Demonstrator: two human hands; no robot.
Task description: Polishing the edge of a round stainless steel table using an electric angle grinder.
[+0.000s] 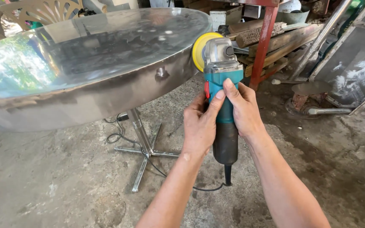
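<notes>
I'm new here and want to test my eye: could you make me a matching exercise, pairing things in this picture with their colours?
Things:
1. pad
2. grinder
3. post
4. tabletop

Colours:
A. red
B. shiny silver
C. yellow
D. teal and black

Pairs: 1-C, 2-D, 3-A, 4-B.

Bare forearms, no sleeves, gloves or jewellery.
</notes>
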